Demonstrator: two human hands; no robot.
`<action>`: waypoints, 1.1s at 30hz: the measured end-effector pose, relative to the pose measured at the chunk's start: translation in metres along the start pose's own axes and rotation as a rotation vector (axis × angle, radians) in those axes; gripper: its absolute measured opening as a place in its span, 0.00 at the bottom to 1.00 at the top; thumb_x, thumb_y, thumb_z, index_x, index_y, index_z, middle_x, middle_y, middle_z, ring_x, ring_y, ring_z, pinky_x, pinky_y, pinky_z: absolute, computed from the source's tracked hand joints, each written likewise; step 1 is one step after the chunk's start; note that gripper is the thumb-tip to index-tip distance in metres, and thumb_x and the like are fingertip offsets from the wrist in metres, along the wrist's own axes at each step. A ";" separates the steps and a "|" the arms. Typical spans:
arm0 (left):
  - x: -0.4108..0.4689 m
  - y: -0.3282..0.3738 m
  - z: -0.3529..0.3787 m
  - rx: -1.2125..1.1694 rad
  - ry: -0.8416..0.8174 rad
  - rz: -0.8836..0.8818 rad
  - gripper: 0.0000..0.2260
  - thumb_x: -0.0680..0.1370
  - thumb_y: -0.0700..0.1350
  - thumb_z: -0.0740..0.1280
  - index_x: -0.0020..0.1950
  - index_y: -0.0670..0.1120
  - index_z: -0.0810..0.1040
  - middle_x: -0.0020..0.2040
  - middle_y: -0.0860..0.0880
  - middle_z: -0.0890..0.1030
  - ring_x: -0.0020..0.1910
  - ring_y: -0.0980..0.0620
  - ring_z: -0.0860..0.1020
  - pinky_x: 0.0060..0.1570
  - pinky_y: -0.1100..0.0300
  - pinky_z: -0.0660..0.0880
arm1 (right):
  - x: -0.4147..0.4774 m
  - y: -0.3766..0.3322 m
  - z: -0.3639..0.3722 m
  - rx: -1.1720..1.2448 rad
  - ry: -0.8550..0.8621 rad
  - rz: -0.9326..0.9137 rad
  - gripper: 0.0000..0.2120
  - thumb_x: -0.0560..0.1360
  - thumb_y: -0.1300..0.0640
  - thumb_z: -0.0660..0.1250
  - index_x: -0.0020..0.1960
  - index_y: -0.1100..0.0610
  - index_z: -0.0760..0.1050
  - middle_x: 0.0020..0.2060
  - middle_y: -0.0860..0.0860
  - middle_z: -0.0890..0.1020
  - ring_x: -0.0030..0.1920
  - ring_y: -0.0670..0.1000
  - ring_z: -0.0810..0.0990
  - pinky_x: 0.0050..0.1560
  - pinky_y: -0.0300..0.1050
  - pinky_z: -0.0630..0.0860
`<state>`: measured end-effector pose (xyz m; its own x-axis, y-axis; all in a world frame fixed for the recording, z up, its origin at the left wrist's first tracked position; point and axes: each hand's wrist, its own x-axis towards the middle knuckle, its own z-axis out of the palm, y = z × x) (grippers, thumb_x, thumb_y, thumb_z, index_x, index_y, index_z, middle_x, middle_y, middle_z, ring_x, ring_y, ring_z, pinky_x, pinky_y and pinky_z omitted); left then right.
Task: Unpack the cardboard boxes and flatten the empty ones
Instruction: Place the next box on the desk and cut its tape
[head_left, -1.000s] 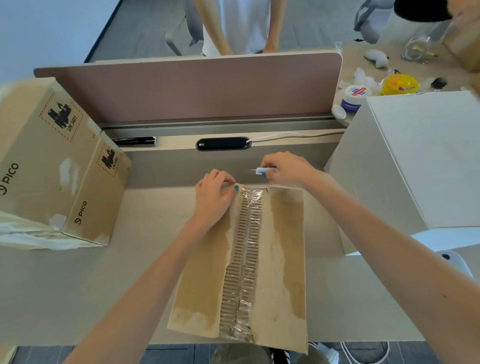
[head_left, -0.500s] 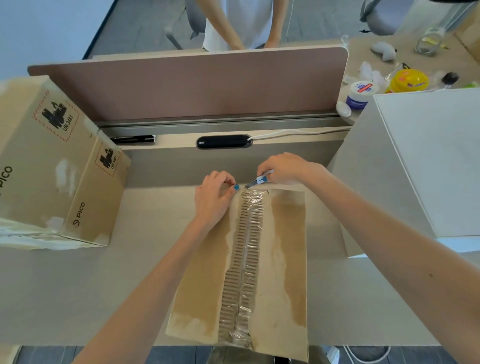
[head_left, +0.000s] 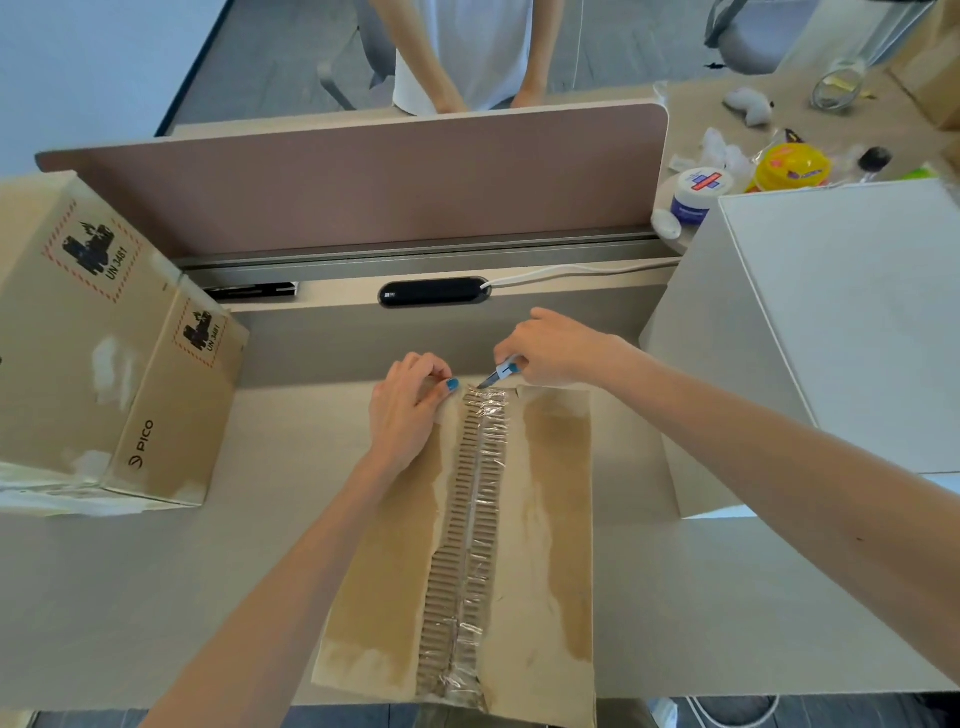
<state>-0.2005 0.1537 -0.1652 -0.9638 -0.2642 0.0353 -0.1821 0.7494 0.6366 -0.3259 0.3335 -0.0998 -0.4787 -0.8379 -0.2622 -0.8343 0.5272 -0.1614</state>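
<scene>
A brown cardboard box (head_left: 556, 519) lies in front of me on the desk, its top seam sealed with clear tape (head_left: 475, 519) over torn corrugated strips. My left hand (head_left: 408, 410) rests with curled fingers on the box's far left edge, beside the seam. My right hand (head_left: 556, 345) grips a small blue-and-white cutter (head_left: 501, 373), whose tip touches the far end of the taped seam.
A closed PICO cardboard box (head_left: 104, 364) stands at the left. A large white box (head_left: 831, 338) stands at the right. A pink divider (head_left: 363, 182) runs across the back, with another person behind it. Jars and clutter (head_left: 779, 166) sit at the far right.
My right hand has tilted the cutter from level to blade-down, and its tip has come onto the far end of the tape. My left hand has stayed on the box.
</scene>
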 end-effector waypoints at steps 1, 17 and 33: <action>0.000 0.000 0.000 -0.004 -0.003 -0.003 0.07 0.81 0.45 0.64 0.47 0.57 0.72 0.49 0.58 0.75 0.51 0.57 0.71 0.52 0.53 0.67 | -0.001 0.001 0.001 -0.009 0.002 -0.001 0.13 0.78 0.61 0.58 0.56 0.50 0.78 0.50 0.48 0.82 0.45 0.49 0.72 0.50 0.42 0.58; -0.002 0.001 -0.003 -0.054 -0.002 0.011 0.06 0.80 0.45 0.66 0.46 0.56 0.74 0.48 0.59 0.75 0.52 0.58 0.72 0.50 0.53 0.67 | -0.014 0.001 -0.009 -0.329 -0.020 0.013 0.11 0.77 0.58 0.59 0.54 0.49 0.77 0.47 0.47 0.83 0.48 0.51 0.77 0.50 0.44 0.61; 0.033 -0.009 -0.010 -0.065 0.111 -0.108 0.04 0.80 0.46 0.64 0.47 0.54 0.75 0.49 0.56 0.74 0.52 0.56 0.74 0.51 0.54 0.65 | -0.005 -0.031 -0.002 -0.107 0.136 0.258 0.09 0.77 0.60 0.58 0.55 0.55 0.73 0.51 0.53 0.79 0.49 0.57 0.78 0.40 0.45 0.63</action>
<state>-0.2284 0.1323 -0.1618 -0.9113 -0.4091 0.0469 -0.2668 0.6732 0.6897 -0.2985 0.3210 -0.0912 -0.7047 -0.6933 -0.1506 -0.7009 0.7132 -0.0035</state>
